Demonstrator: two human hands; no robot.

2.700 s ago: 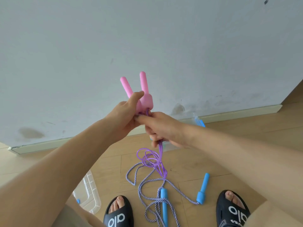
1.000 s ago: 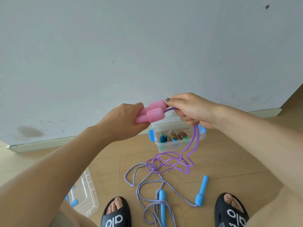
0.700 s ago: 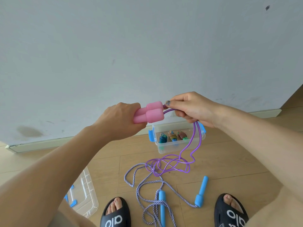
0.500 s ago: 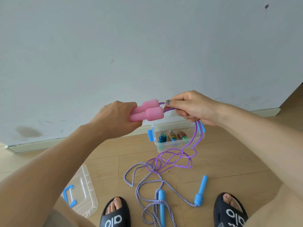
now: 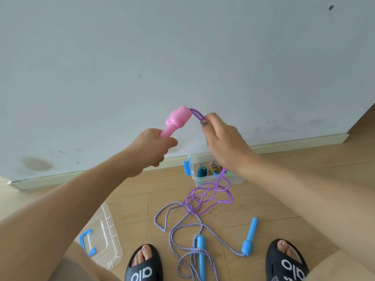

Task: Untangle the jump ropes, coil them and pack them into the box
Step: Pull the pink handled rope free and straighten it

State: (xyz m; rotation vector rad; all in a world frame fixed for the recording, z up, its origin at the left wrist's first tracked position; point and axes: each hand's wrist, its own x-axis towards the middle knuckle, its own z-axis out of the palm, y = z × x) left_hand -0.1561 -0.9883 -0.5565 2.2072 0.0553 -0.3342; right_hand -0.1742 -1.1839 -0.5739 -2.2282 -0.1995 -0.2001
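- Left hand (image 5: 152, 148) is gripping the pink handles (image 5: 177, 122) w/ fingers curled round the thin ends; the thick ends are pointing up and to the right, in front of the wall (image 5: 182, 57).
- Right hand (image 5: 223, 145) is pinching the purple cord (image 5: 207, 196) btwn thumb and fingertips, just right of the handles; a short arc of cord is bridging handle tops to the pinch.
- Rest of the purple cord is hanging down behind the right hand, passing in front of the box (image 5: 213, 175) and ending in loose loops on the wooden floor (image 5: 304, 179).
- Clear box w/ blue latch is sitting on the floor against the baseboard, lid off; a few coiled ropes are lying inside, partly hidden by the right wrist.
- Striped rope (image 5: 182, 230) w/ blue handles (image 5: 250, 236) is lying uncoiled on the floor near the feet; its upper loop is overlapping the purple loops, can't tell if knotted.
- Clear lid (image 5: 101, 238) w/ blue handle is lying on the floor at lower left, well apart from the box.
- Black slides (image 5: 144, 264) are showing at the bottom edge, either side of the striped rope.
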